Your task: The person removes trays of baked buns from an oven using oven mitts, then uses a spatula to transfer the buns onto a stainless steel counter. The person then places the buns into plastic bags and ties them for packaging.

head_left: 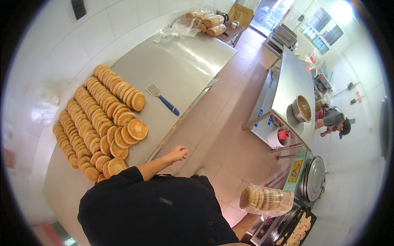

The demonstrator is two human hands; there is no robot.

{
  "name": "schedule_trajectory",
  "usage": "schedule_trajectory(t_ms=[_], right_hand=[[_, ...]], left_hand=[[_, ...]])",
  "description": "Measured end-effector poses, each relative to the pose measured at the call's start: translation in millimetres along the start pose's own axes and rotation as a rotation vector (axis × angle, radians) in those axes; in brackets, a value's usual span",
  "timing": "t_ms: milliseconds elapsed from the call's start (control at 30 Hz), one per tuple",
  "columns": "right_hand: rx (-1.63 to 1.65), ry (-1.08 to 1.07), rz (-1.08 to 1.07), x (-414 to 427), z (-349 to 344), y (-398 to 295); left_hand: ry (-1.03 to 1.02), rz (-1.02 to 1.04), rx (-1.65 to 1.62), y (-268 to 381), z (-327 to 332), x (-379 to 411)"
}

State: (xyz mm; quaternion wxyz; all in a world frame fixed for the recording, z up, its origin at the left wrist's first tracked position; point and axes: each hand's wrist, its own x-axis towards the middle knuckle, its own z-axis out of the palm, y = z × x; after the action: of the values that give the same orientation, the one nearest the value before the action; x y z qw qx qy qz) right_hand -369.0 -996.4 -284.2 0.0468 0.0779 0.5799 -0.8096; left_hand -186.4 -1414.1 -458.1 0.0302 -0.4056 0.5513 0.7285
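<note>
My left hand [178,154] is held over the floor beside the steel table's edge, its fingers curled and nothing visible in it. On my right, a clear plastic bag of stacked round flatbreads [267,201] rests on my right hand, which is mostly hidden beneath it; the forearm [244,227] shows below. Long rows of browned round flatbreads [92,120] lean against one another on the steel table [172,64] to my left. Several looser ones [123,138] lie at the near ends of the rows. A slotted spatula with a blue handle [163,99] lies beside them.
Bagged flatbreads [212,21] are piled on a far brown table. Across the aisle, a second steel table [292,77] bears a metal pot [301,109]. A griddle [297,229] with dough pieces and a round lidded cooker [314,180] stand at right. Another person [332,121] bends beyond.
</note>
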Motion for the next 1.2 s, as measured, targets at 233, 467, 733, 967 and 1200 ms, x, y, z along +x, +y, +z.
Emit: schedule_trajectory(t_ms=[233,467,733,967,1200], right_hand=[[0.014,-0.063,0.093,159.6,70.9,43.5],[0.097,-0.436,0.350,324.8,260.3,109.2],[0.159,-0.781,0.564,419.0,468.6,170.5],[0.193,-0.967,0.714,456.9,616.2,219.7],[0.267,-1.159,0.921,495.7,751.8,282.3]], left_hand=[[0.132,-0.095,-0.040,40.6,-12.5,94.9],[0.361,-0.144,-0.186,129.9,-21.8,146.2],[0.486,-0.089,-0.345,178.3,-44.0,238.3],[0.688,0.106,-0.452,207.6,-89.4,298.1],[0.881,0.154,-0.249,304.6,-98.0,330.7]])
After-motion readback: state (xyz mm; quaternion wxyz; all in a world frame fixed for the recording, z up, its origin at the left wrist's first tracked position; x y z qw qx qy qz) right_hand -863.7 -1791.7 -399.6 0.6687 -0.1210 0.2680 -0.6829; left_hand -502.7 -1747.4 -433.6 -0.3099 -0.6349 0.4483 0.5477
